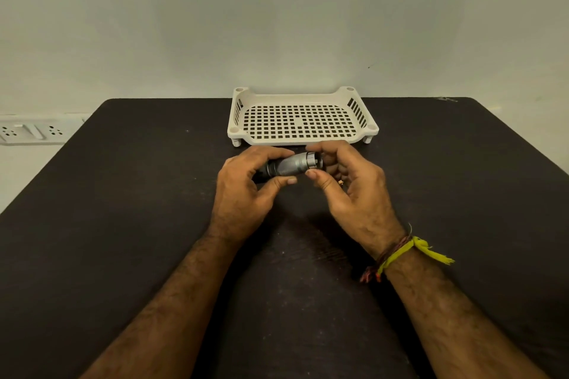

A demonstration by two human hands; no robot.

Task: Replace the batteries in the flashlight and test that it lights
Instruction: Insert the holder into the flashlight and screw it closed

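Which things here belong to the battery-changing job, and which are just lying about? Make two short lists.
Part of the job:
- flashlight, held over the table
- left hand, gripping its dark end
- right hand, pinching its ridged end

Just lying about:
- white tray, behind the hands
- black table
- wall sockets, far left

No batteries show.

table (123, 194): dark, dusty top | wall (277, 24): plain pale, directly behind table | socket strip (30, 131): white, on wall left of table's far corner
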